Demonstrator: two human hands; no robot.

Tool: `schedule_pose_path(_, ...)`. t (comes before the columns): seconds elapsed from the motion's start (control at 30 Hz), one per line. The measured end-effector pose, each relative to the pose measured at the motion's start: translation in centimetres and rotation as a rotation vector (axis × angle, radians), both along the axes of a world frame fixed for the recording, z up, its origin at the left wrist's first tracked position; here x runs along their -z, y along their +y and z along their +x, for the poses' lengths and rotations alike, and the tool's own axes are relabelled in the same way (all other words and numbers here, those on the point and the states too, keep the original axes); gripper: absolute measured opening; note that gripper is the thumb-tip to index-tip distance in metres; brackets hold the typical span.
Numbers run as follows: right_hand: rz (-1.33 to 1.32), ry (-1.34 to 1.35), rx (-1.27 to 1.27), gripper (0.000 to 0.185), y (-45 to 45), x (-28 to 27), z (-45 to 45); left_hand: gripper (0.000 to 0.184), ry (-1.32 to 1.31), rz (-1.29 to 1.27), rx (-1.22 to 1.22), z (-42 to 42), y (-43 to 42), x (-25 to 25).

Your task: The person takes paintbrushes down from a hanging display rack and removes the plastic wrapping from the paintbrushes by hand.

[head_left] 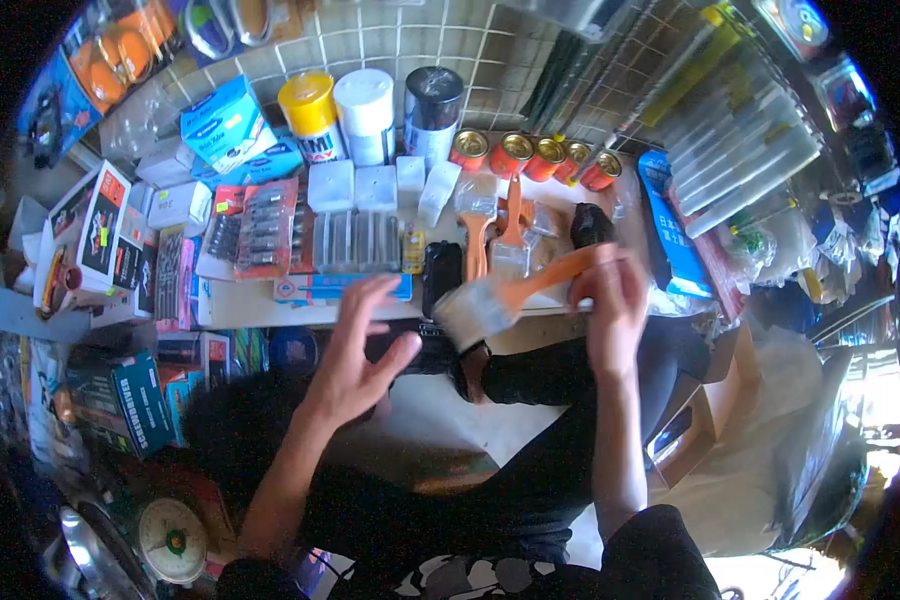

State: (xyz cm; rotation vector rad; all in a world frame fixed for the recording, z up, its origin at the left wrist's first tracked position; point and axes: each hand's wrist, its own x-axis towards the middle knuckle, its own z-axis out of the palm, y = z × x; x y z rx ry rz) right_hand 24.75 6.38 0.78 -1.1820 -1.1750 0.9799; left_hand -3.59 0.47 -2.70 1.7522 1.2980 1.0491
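My right hand grips the orange handle of a wide paintbrush, whose pale bristles point down and left. My left hand is raised to the left of the brush, fingers and thumb apart, with nothing in it. Behind the held brush, more orange-handled brushes lie on the white shelf. A black case lies just left of the held brush, near the shelf's front edge.
Spray cans and small red tins stand along the wire grid. White boxes and packaged bits fill the shelf's left part. A scale sits at lower left; an open cardboard box is at right.
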Motion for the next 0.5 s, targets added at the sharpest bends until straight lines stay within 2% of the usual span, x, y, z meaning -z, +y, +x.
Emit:
schedule_pose_path(0.03, -0.038, -0.036, -0.066, 0.023, -0.7, 0.0, -1.2, 0.056, -0.105, -0.095, 0.043, 0.7, -0.4, 0.2)
schedule_pose_path(0.07, -0.114, 0.036, -0.156, 0.02, -1.3, -0.5, -2.1, 0.057, -0.119, -0.104, 0.119, 1.5, -0.8, 0.3)
schedule_pose_path(0.1, -0.094, 0.046, -0.216, 0.019, -1.6, -0.4, -2.6, 0.05, 0.104, 0.035, 0.134, 2.1, -1.1, -0.1)
schedule_pose_path(0.17, -0.098, 0.091, -0.297, 0.02, -2.1, -1.2, -2.8, 0.039, -0.028, -0.262, 0.13, 2.8, -2.5, 0.2)
schedule_pose_path(0.2, -0.092, 0.108, -0.296, 0.021, -2.5, -1.4, -2.7, 0.039, -0.008, -0.272, 0.114, 2.4, -3.3, 0.4)
schedule_pose_path(0.27, -0.051, 0.133, -0.285, 0.025, -2.9, -1.4, -2.3, 0.032, -0.157, -0.37, 0.045, 1.3, -4.1, 0.2)
schedule_pose_path(0.3, -0.048, 0.142, -0.282, 0.026, -3.1, -1.6, -2.0, 0.03, -0.25, -0.264, 0.011, 0.9, -4.3, -0.8)
schedule_pose_path(0.37, -0.108, 0.035, -0.171, 0.022, -3.5, -2.0, -1.3, 0.029, -0.484, -0.308, -0.073, -0.6, -4.4, -4.4)
schedule_pose_path(0.4, -0.146, -0.036, -0.161, 0.025, -3.8, -2.8, -0.8, 0.028, -0.51, -0.275, -0.092, -2.1, -4.7, -5.9)
schedule_pose_path(0.43, -0.065, -0.096, -0.168, 0.023, -3.5, -1.9, -0.1, 0.029, -0.519, -0.205, -0.174, -2.8, -4.8, -8.5)
schedule_pose_path(0.5, 0.053, 0.018, -0.22, 0.023, -3.3, -0.2, 0.5, 0.027, -0.386, 0.132, -0.329, -5.2, -4.7, -13.0)
